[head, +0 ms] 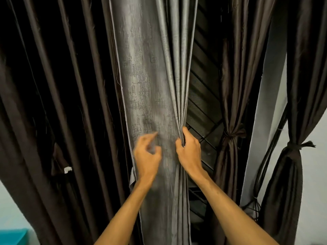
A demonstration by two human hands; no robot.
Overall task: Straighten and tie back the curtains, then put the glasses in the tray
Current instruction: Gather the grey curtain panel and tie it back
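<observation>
- Right hand (189, 152): fingers (186, 134) clenched round the gathered pleats at the right edge of the grey curtain (150, 85). The bunched folds run up and down through the grip.
- Left hand (147, 156): blurred, with fingers (146, 138) loosely curled in front of the flat face of the same curtain. Whether they pinch the cloth or only brush it cannot be told.
- The grey curtain hangs between and above both sets of fingers. Its left hem lies just left of the left hand, free and ungathered.
- Judgement: gathering of this panel is under way but only its right side is collected. No tie is seen on it.
- Left of the left fingers, and behind them, the dark brown curtain (53, 103) hangs loose and untied.
- Right of the right fingers, well apart, two brown curtains (230, 103) (297, 103) are already bound at the waist by ties (233, 134) (299, 145).
- Beyond the right fingers, a window grille (201, 106) shows in the gap.
- Glasses and tray: not in view, so that part of the task appears outstanding.
- Remaining, by judgement: finish gathering and tie the grey panel, deal with the loose brown curtain, then the glasses.
</observation>
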